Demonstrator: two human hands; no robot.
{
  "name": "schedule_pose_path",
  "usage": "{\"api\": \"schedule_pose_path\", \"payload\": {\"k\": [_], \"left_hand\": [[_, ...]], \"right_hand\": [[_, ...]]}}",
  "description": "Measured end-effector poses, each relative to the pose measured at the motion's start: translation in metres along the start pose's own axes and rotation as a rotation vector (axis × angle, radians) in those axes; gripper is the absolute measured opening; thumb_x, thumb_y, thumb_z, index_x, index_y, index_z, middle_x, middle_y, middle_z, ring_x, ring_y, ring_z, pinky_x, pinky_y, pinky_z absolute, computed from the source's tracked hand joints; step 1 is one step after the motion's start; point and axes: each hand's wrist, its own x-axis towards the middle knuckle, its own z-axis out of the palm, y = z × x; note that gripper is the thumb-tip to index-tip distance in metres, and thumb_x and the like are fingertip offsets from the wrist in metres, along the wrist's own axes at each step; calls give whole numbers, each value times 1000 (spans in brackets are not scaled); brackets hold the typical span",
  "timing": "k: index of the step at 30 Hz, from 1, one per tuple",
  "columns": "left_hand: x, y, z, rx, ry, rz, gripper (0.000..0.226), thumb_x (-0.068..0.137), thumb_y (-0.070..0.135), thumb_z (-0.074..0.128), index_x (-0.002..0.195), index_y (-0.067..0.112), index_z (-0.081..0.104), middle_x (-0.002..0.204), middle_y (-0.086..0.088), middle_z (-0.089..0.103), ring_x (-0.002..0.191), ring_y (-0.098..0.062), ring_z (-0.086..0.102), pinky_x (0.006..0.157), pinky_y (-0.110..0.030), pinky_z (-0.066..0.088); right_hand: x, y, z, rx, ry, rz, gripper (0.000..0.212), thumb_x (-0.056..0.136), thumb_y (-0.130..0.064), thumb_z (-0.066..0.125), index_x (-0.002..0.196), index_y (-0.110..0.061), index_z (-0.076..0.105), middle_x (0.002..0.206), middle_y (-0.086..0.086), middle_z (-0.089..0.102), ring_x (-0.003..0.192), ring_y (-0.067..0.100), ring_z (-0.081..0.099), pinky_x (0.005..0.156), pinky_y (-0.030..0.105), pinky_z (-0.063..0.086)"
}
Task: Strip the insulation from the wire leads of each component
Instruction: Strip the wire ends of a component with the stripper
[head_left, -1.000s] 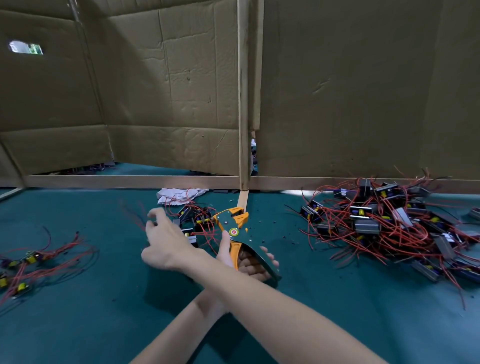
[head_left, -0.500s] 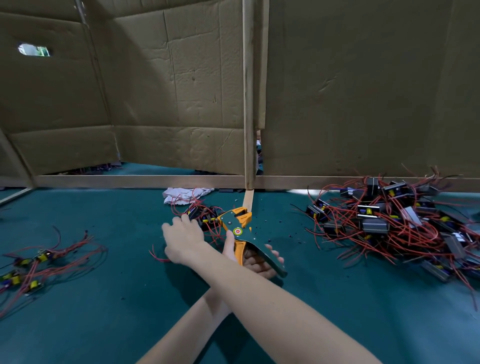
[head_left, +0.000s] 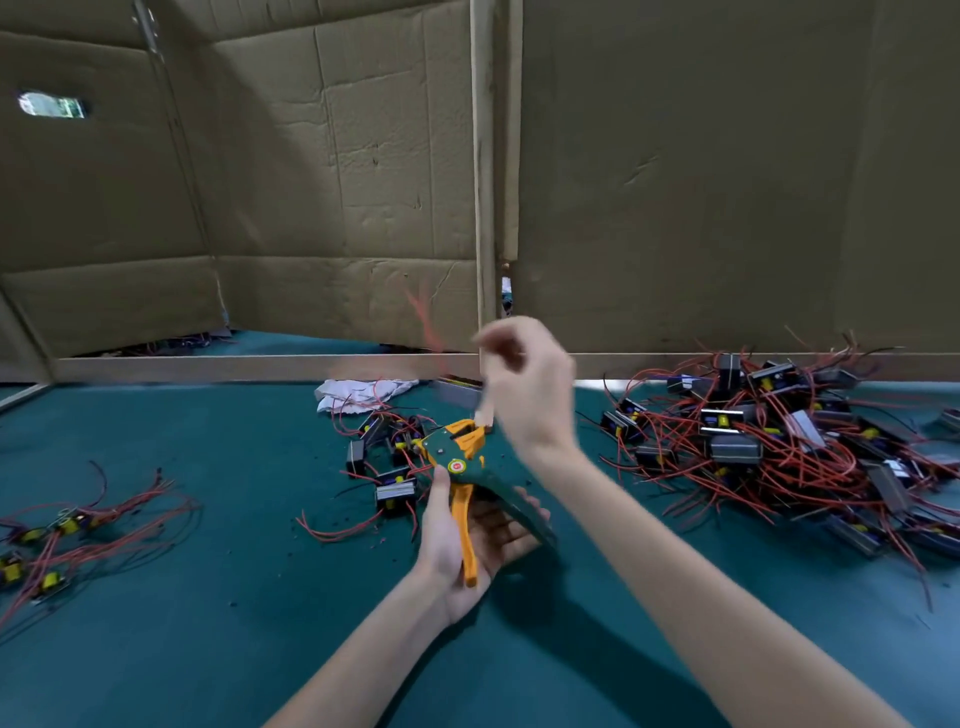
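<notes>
My left hand (head_left: 470, 545) grips the handles of a green and orange wire stripper (head_left: 460, 460), jaws pointing away from me. My right hand (head_left: 524, 384) is raised just above the jaws, blurred, fingers curled. It appears to pinch a small component (head_left: 457, 392) whose red leads (head_left: 427, 317) smear upward to its left. A small cluster of black components with red wires (head_left: 387, 452) lies left of the stripper. A large tangled pile of the same parts (head_left: 779, 441) sits at the right.
Several more wired components (head_left: 62, 530) lie at the far left of the green table mat (head_left: 208, 623). A white cloth (head_left: 363, 392) lies behind the small cluster. A wooden rail (head_left: 208, 366) and cardboard walls (head_left: 337, 182) close off the back.
My right hand left the small cluster, crossed back to the right and rose above the stripper jaws, trailing blurred red wires. My left hand kept hold of the stripper.
</notes>
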Motion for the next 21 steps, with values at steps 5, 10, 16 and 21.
{"api": "schedule_pose_path", "payload": {"k": [5, 10, 16, 21], "left_hand": [[-48, 35, -76, 20, 146, 44, 87, 89, 70, 30, 89, -8, 67, 91, -27, 69, 79, -38, 71, 59, -41, 58], [-43, 29, -79, -18, 116, 103, 89, 88, 71, 30, 73, -4, 75, 90, -27, 69, 80, -38, 70, 62, -41, 59], [-48, 31, -75, 19, 119, 91, 88, 87, 71, 33, 75, -6, 75, 91, -28, 69, 81, -39, 70, 62, -42, 59], [-49, 30, -75, 38, 125, 91, 88, 86, 71, 34, 76, -6, 75, 92, -27, 69, 83, -40, 70, 62, -43, 58]], "right_hand": [[-10, 73, -79, -33, -133, 309, 34, 80, 17, 56, 71, -16, 55, 76, 3, 61, 76, 21, 60, 77, 31, 49], [-36, 104, -111, -132, -263, 390, 42, 75, 30, 39, 73, -11, 50, 85, 4, 61, 82, 25, 63, 77, 29, 47], [-36, 91, -126, -616, -307, 175, 39, 66, 21, 44, 83, -10, 59, 103, -1, 64, 104, 29, 51, 88, 43, 39], [-41, 80, -125, -718, -268, -35, 23, 76, 11, 57, 88, -8, 64, 92, 1, 59, 90, 24, 49, 79, 40, 41]]}}
